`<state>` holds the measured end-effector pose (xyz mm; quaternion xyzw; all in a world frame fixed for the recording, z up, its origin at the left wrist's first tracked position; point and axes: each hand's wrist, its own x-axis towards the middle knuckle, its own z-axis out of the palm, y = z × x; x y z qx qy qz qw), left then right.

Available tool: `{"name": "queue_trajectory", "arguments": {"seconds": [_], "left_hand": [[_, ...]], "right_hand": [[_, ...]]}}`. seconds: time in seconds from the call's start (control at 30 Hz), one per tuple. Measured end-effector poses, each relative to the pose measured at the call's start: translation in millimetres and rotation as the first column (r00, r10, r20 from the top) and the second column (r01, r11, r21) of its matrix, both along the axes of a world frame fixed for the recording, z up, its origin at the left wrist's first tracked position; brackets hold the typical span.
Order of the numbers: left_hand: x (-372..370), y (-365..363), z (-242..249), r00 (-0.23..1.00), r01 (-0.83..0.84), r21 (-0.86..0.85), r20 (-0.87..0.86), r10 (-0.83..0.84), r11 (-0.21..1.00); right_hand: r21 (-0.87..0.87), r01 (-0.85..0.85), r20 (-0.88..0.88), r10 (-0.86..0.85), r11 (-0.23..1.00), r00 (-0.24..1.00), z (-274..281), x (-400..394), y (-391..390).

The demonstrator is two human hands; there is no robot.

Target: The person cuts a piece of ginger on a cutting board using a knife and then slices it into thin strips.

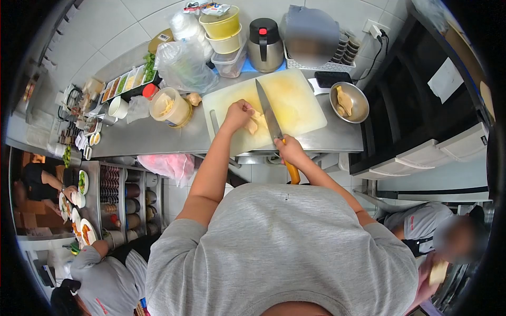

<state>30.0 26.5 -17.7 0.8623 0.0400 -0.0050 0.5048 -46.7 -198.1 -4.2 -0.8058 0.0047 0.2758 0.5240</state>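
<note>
My right hand (292,149) is closed around the yellow handle of a large kitchen knife (270,115), whose blade points away from me across a white cutting board (303,118). To the left of the blade, pale yellow pieces of food (255,124) lie on the board; they resemble peeled ginger, but I cannot be sure. My left hand (240,114) is over their left edge with its fingertips pinched together. Whatever those fingertips hold is hidden. A metal bowl (359,104) right of the board contains a similar pale yellow piece (344,101).
A tub of pale cut pieces (171,107) stands left of the board, beside a knobbly root (194,99). Behind are a plastic bag (184,66), stacked tubs (224,39), a thermos jug (266,47) and a phone (330,79). Co-workers stand at both sides.
</note>
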Motion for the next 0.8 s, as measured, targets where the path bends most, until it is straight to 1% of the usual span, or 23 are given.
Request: {"name": "queue_trajectory", "arguments": {"seconds": [0.07, 0.17, 0.27, 0.3, 0.37, 0.4, 0.47, 0.6, 0.67, 0.7, 0.77, 0.8], "left_hand": [[0, 3, 5, 0.999, 0.022, -0.109, 0.03, -0.019, 0.994], [0, 3, 20, 0.988, 0.153, -0.136, 0.009, -0.154, 0.979], [2, -4, 18, 0.959, 0.253, -0.231, -0.069, -0.275, 0.939], [4, -6, 12, 0.956, 0.26, -0.2, -0.083, -0.281, 0.945], [6, -10, 2, 0.95, 0.277, -0.136, -0.111, -0.292, 0.951], [4, -15, 6, 0.958, 0.262, 0.02, -0.127, -0.258, 0.965], [-6, -25, 13, 0.973, 0.219, 0.326, -0.141, -0.182, 0.919], [-8, -28, 7, 0.981, 0.194, 0.438, -0.107, -0.164, 0.878], [-11, -29, 11, 0.982, 0.189, 0.485, -0.121, -0.148, 0.854], [-12, -30, 11, 0.984, 0.174, 0.47, -0.108, -0.14, 0.865], [-15, -30, 12, 0.989, 0.144, 0.437, -0.079, -0.122, 0.888], [-17, -32, 13, 0.991, 0.13, 0.46, -0.07, -0.109, 0.879]], "right_hand": [[0.036, 0.021, -0.016, -0.02, 0.999, 1.0, 1, -1, -1], [0.09, 0.05, -0.008, -0.049, 0.995, 0.999, 8, 0, -3], [0.092, 0.096, 0.022, -0.099, 0.991, 0.995, 6, 2, -5], [0.086, 0.115, 0.036, -0.119, 0.99, 0.992, 5, 4, -6], [0.072, 0.081, 0.054, -0.085, 0.994, 0.995, 2, 6, -8], [0.065, 0.064, 0.065, -0.068, 0.996, 0.996, -2, 7, -10], [0.048, 0.031, 0.083, -0.034, 0.998, 0.996, -9, 10, -14], [0.066, 0.005, 0.153, -0.015, 0.998, 0.988, -10, 9, -16], [0.016, -0.004, 0.152, 0.001, 1.0, 0.988, -12, 11, -17], [-0.009, -0.008, 0.152, 0.009, 1.0, 0.988, -12, 12, -17], [-0.001, 0.016, 0.136, -0.016, 1.0, 0.991, -11, 12, -16], [0.002, 0.029, 0.127, -0.029, 1.0, 0.991, -5, 10, -16]]}}
